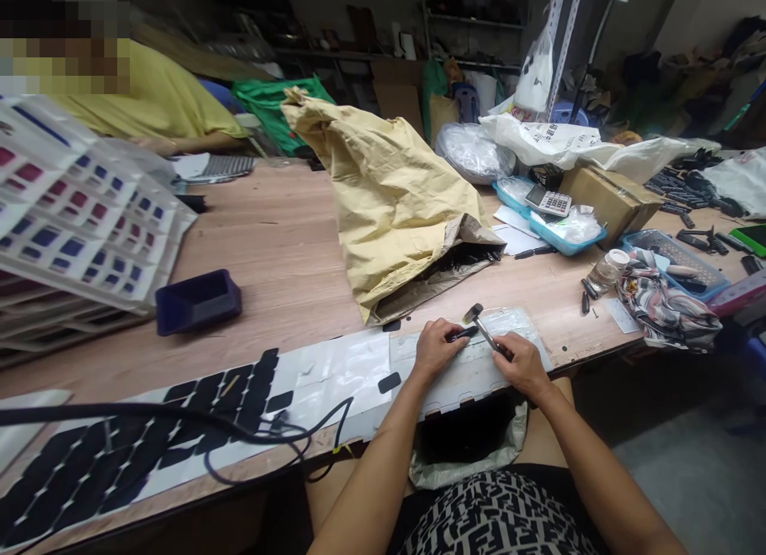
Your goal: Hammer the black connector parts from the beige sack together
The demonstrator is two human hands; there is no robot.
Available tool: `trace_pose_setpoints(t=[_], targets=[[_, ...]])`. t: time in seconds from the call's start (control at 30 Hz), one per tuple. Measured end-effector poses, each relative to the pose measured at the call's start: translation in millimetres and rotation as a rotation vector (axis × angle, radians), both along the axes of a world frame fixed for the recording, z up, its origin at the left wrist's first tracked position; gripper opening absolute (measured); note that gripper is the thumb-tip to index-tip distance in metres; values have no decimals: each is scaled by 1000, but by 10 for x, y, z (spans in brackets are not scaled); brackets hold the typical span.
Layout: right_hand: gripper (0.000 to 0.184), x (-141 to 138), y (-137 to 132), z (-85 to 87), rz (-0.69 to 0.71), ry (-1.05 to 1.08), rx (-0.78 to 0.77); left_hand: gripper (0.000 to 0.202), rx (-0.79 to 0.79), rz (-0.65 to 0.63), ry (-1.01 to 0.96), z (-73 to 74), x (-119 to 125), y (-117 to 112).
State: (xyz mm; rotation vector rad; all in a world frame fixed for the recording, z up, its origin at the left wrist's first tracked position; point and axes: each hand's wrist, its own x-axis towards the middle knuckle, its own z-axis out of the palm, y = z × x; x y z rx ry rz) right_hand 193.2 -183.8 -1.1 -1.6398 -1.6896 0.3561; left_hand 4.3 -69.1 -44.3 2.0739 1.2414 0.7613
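Note:
My left hand (pixel 438 348) is closed on a slim black piece (pixel 463 333), pinched just above the white board at the table's front edge. My right hand (pixel 523 365) grips a small hammer (pixel 489 335) by its handle. The hammer's head is close above the tip of the black piece; whether they touch I cannot tell. Beneath both hands lies the white board (pixel 458 383), covered partly with clear film. Behind them, a yellow paper sack (pixel 407 196) lies with its mouth toward me, dark pieces showing inside.
A dark blue tray (pixel 199 304) and white slatted crates (pixel 89 212) stand left. Black cables (pixel 239 434) cross the front left. Blue baskets, a calculator (pixel 547 200), a jar (pixel 609 269) and a patterned cloth (pixel 667 308) lie right. An open sack (pixel 470 467) hangs below the edge. A yellow-sleeved person sits far left.

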Motion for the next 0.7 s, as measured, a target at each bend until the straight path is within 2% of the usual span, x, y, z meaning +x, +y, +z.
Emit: trace_pose_setpoints(t=[0.2, 0.37, 0.43, 0.53, 0.6, 0.7], targets=[[18, 238, 369, -80, -223, 102, 6, 17, -10, 6, -5, -8, -10, -5], [18, 268, 437, -149, -262, 107, -13, 17, -13, -31, -34, 68, -49, -55], [19, 263, 425, -156, -260, 112, -15, 17, -8, -71, -52, 130, -100, -214], [18, 261, 414, -165, -258, 112, -20, 17, 46, -165, -59, 179, -220, -635], [18, 263, 416, -174, -262, 108, -23, 15, 101, -233, -37, 150, -302, -958], [18, 264, 419, -185, -264, 101, -23, 17, 193, -249, 80, 39, -369, -1339]])
